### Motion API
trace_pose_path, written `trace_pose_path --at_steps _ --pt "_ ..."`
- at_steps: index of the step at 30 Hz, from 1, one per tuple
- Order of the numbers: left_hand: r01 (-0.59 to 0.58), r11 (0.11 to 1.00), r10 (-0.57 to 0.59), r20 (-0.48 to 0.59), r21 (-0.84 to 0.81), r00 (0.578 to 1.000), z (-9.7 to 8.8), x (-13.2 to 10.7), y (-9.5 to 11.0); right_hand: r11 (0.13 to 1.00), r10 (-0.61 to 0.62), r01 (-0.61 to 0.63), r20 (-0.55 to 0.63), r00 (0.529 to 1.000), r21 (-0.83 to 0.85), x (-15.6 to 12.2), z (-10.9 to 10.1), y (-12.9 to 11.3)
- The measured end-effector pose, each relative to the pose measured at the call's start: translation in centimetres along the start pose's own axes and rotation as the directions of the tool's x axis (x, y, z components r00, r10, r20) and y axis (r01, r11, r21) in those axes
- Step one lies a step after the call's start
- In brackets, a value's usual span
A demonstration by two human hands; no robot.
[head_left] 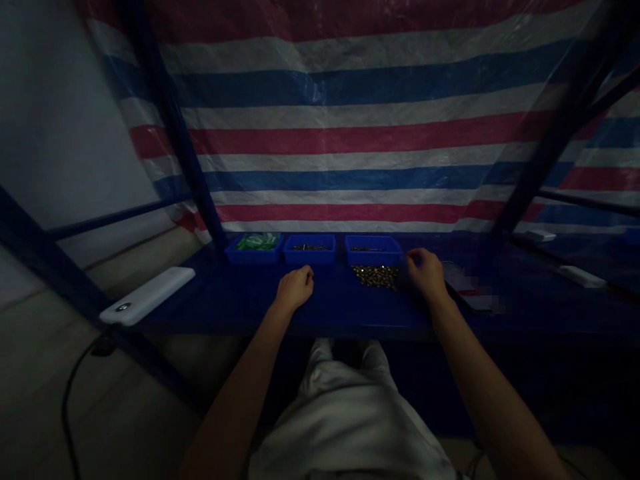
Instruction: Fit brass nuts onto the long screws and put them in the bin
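Observation:
My left hand (295,288) rests on the blue tabletop in front of the middle blue bin (310,257), its fingers curled; whatever they may hold is hidden. To the right, my right hand (426,270) is beside a pile of small brass-coloured metal pieces (376,275), thumb and forefinger drawn together. Anything between those fingertips is too small and dark to make out. The pile lies just in front of the right blue bin (373,258), which has some small metal parts in it. Similar thin metal pieces lie in the middle bin.
A left blue bin (254,256) holds green-and-clear plastic packets (259,241). A white device (149,295) with a cable lies at the table's left end. Right of my right hand is a flat dark-edged object (467,287). Blue frame posts (175,120) flank a striped sheet (320,140).

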State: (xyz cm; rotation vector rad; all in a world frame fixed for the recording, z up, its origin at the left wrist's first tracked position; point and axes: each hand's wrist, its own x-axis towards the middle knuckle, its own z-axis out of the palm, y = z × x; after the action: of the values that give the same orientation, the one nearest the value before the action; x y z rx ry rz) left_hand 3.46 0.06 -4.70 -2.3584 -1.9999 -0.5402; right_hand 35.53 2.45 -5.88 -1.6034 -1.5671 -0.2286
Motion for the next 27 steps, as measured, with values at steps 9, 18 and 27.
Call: trace_pose_path --at_steps 9,18,27 --pt "-0.033 0.999 0.033 -0.029 0.000 0.999 0.4 0.1 -0.4 0.976 0.008 0.051 0.267 0.964 -0.213 -0.3 0.5 0.2" --pt "-0.018 1.000 0.018 -0.019 0.009 1.000 0.3 0.1 -0.3 0.945 0.133 -0.001 0.381 0.915 -0.328 -0.5 -0.1 -0.7" --pt "-0.027 1.000 0.027 -0.036 0.006 0.999 0.4 0.0 -0.4 0.929 0.135 0.022 0.394 0.909 -0.369 -0.4 0.4 0.1"
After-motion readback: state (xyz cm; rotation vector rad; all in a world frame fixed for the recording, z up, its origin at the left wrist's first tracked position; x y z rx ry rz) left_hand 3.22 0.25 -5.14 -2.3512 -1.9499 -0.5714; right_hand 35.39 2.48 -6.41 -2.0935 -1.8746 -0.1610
